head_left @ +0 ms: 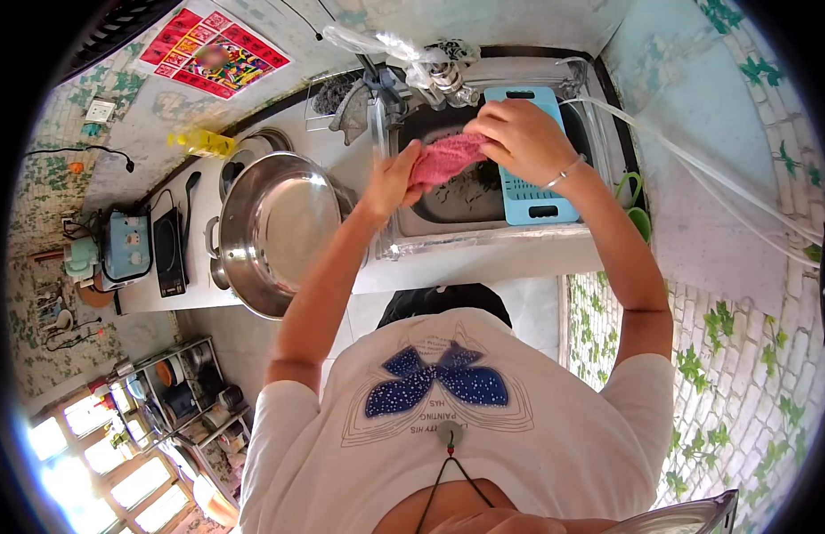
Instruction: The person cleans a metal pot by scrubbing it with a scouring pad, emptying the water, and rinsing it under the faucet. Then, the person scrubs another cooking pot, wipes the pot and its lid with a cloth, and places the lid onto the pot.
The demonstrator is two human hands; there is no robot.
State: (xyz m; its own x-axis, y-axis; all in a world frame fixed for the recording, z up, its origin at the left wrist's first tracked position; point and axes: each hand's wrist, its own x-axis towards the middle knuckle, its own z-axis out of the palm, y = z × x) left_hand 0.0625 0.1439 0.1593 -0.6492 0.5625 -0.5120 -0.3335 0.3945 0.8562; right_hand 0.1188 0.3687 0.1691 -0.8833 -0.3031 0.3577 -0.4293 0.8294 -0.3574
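A pink cloth (448,158) is stretched between my two hands above the sink (439,212). My left hand (394,182) grips its left end, fingers wrapped round it. At the other end my right hand (524,138), with a bracelet on the wrist, has its fingers closed on the cloth. Under the right hand a blue plastic drain board (541,212) lies across the sink. Dark scraps (466,191) rest on the sink's bottom. The faucet (452,84), partly wrapped in clear plastic, stands behind the cloth.
Left of the sink stands a large steel pot (292,231) on the white counter (390,276). Further left are a yellow bottle (203,142), a black induction cooktop (170,254) and a blue appliance (127,245). White hoses (679,147) run along the right, near a green scoop (639,222).
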